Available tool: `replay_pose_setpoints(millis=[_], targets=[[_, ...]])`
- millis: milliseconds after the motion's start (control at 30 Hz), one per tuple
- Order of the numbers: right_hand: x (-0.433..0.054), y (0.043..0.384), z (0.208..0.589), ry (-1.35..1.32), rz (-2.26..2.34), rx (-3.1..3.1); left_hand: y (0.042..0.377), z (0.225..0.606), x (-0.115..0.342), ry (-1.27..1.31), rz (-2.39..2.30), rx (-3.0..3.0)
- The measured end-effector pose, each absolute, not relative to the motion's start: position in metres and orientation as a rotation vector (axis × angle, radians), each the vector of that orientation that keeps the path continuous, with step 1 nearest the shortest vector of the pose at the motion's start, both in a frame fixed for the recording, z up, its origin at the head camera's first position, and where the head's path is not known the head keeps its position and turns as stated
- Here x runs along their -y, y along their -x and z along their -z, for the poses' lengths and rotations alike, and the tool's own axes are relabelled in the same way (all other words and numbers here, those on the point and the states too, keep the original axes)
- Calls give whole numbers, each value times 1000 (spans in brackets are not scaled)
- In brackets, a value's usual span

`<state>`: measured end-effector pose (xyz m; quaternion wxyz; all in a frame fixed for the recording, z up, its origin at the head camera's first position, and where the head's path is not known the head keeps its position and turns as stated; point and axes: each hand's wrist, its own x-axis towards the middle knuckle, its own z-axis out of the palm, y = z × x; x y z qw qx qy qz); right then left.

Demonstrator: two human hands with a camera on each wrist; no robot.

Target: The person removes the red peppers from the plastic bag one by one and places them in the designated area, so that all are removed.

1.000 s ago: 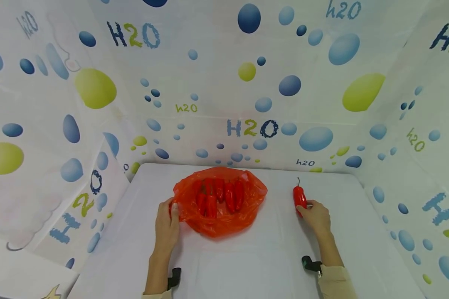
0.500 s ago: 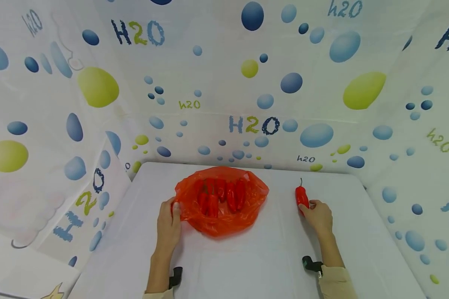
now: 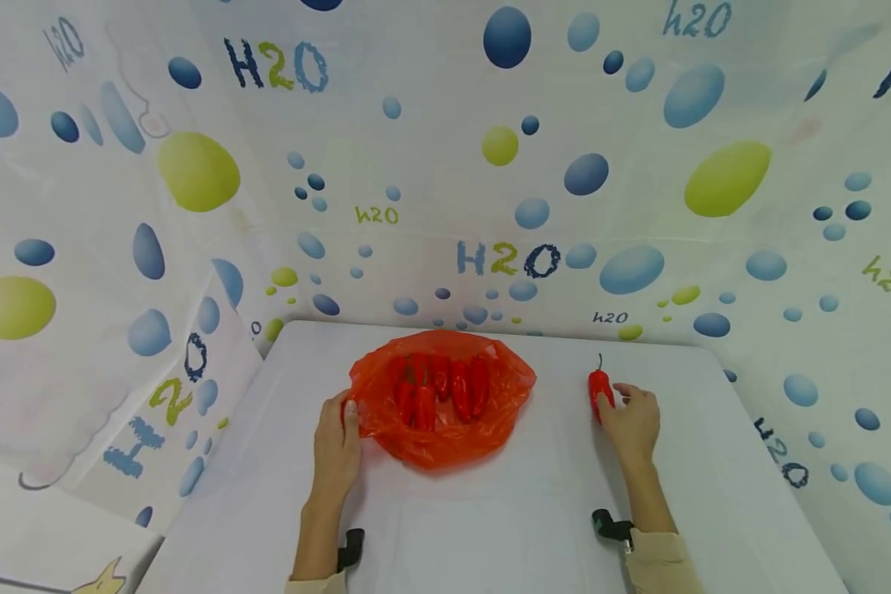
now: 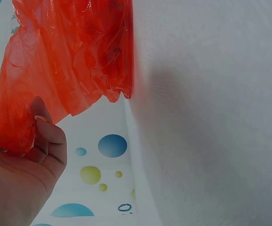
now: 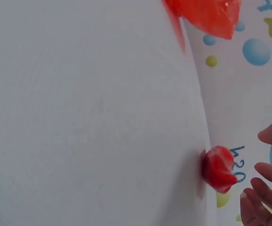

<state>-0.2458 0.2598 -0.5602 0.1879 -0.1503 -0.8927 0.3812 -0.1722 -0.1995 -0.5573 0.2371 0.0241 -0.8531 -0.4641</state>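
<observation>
A red plastic bag [image 3: 475,445] stands on the white table with its mouth spread wide. Several red chili peppers [image 3: 461,392] with green stems lie inside it. My left hand [image 3: 337,441] holds the bag's left edge; in the left wrist view, curled fingers pinch the crumpled plastic [image 4: 16,122]. To the right, one red chili pepper [image 3: 598,384] lies on the table, stem pointing away. Over its near end is my right hand [image 3: 634,422], thumb and fingers spread. The right wrist view shows those fingers [image 5: 270,173] apart from the pepper [image 5: 218,168].
White table surface [image 3: 460,528] stretches between the bag and the single pepper and toward me. A patterned curtain [image 3: 431,165] with blue and green spots rises behind the table and along both sides. Each wrist wears a small black camera [image 3: 351,549].
The fingers of my right hand have come off the lone pepper and spread, leaving it on the table. My left hand keeps its hold on the bag. The head view has shifted slightly.
</observation>
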Motion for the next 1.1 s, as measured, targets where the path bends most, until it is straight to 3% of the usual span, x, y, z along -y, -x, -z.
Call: replay_pose_setpoints(millis=[1100], targets=[[-158,244,521,43,-1353,2572,188,543,199,-92,1258,2372]])
